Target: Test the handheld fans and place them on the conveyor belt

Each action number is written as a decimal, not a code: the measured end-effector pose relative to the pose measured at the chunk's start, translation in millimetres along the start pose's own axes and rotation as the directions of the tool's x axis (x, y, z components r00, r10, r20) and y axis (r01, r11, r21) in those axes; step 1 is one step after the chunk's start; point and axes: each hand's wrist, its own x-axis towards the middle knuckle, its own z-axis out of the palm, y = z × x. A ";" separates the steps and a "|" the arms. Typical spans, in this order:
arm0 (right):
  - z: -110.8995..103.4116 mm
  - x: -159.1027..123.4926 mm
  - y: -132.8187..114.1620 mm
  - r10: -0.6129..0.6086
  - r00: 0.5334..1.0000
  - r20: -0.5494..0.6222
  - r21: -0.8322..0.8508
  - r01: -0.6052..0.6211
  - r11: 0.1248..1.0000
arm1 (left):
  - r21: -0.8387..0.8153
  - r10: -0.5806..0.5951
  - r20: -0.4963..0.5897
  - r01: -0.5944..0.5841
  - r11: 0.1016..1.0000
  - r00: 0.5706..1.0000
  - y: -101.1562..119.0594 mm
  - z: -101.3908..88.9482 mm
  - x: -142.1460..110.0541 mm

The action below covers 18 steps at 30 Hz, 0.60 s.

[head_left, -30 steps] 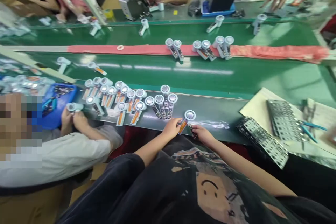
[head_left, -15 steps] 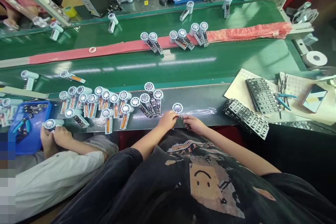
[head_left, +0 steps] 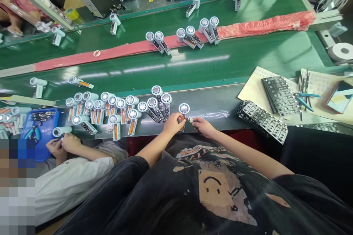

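Handheld fan body (head_left: 184, 108) is being held at the near edge of the table (head_left: 215, 101), fingers of the left hand (head_left: 173, 124) gripping its handle (head_left: 182, 125). Fingers of the right hand (head_left: 204, 126) are pinching what looks like a circuit board (head_left: 190, 120) beside it. Fitting is seemingly happening, alignment likely needing care next.

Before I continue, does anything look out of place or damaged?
The stack of black-and-white rectangular panels looks askew: its near corner seems to jut past the edge of the dark grey bench. No clear damage shows.

Glossy green conveyor (head_left: 253, 57), red strip (head_left: 121, 50) lengthwise; grey bench (head_left: 220, 99) alongside; white reflections (head_left: 193, 61).
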 end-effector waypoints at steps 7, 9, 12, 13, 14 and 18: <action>5.1 2.6 -7.1 0.008 1.000 -0.017 0.047 -0.008 0.999 | 0.000 0.011 0.026 -0.011 1.000 1.000 -6.7 -2.2 -0.3; 7.6 1.6 -10.0 -0.007 1.000 -0.009 0.060 0.007 0.998 | 0.008 0.023 0.032 -0.023 1.000 0.999 -4.3 -0.8 2.0; 13.7 -4.9 -13.9 -0.037 0.999 0.025 0.056 0.035 0.998 | 0.038 0.042 0.038 -0.044 0.998 0.998 3.1 0.2 -0.3; 15.5 -7.7 -14.5 -0.048 0.998 0.040 0.048 0.046 0.998 | 0.053 0.044 0.038 -0.046 0.998 0.998 5.7 0.8 -1.7; 16.8 -9.9 -14.6 -0.058 0.997 0.053 0.038 0.056 0.998 | 0.069 0.044 0.038 -0.046 0.997 0.998 7.8 1.8 -2.7; 11.6 -6.5 -7.2 -0.080 0.992 0.094 -0.001 0.081 0.997 | 0.130 0.043 0.037 -0.048 0.990 0.998 7.7 9.2 1.6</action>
